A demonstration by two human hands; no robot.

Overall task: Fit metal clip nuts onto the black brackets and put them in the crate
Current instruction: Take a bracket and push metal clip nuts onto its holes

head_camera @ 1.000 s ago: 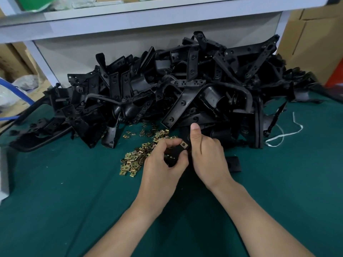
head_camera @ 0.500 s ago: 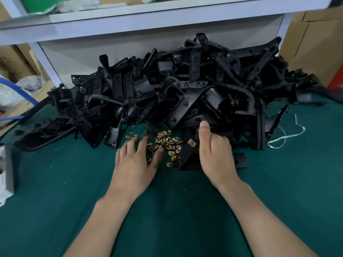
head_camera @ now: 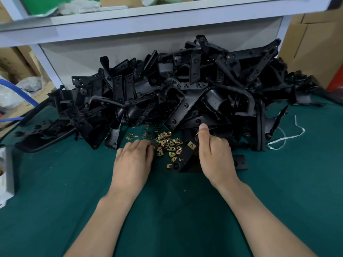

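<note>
A big heap of black brackets [head_camera: 185, 93] fills the back of the green table. In front of it lies a scatter of brass clip nuts [head_camera: 167, 143]. My right hand [head_camera: 215, 154] grips one black bracket [head_camera: 185, 158] that rests on the cloth, thumb raised; a clip nut [head_camera: 191, 145] sits on the bracket's upper end. My left hand [head_camera: 133, 160] lies palm down at the left edge of the loose nuts, fingertips curled into them; whether it pinches one is hidden. No crate is in view.
A white shelf [head_camera: 148, 21] overhangs the heap. Cardboard boxes [head_camera: 311, 43] stand at the right, a white string [head_camera: 285, 138] lies right of the heap, and a white box [head_camera: 5, 175] sits at the left edge. Green cloth [head_camera: 167, 210] lies between my forearms.
My left hand let go of the bracket and moved left to the loose clip nuts, its fingers now curling into them. The right hand keeps the bracket, lowered onto the cloth.
</note>
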